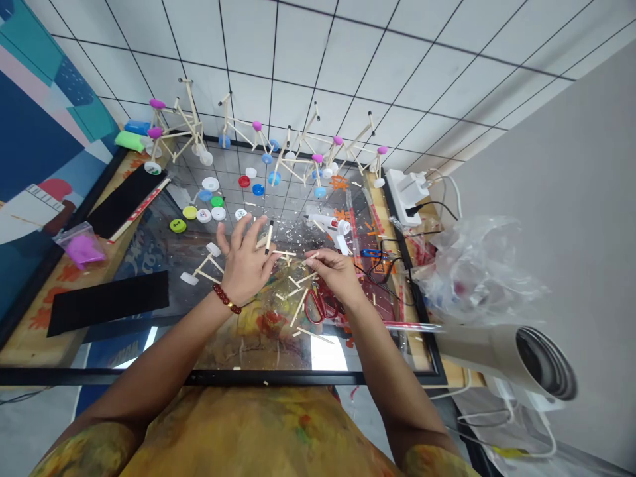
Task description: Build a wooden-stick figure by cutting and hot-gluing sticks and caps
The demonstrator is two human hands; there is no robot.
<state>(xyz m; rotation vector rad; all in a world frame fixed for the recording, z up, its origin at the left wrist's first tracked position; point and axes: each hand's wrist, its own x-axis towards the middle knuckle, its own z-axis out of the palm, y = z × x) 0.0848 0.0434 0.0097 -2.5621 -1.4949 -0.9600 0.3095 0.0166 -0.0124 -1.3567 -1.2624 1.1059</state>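
My left hand is over the middle of the glass tabletop, a beaded bracelet at its wrist. Its thumb and forefinger grip a small wooden stick piece, while the other fingers spread outward. A short stick with black ends stands up by these fingers; whether it is joined to the gripped piece, I cannot tell. Facing it, my right hand pinches a short light wooden stick. Cut sticks and red-handled scissors lie just below. A white glue gun rests beyond my right hand.
Stick models with bottle-cap feet line the wall. Loose bottle caps lie in front of them. A two-wheeled stick piece sits left, near black strips. A power strip, plastic bags and a grey tube are right.
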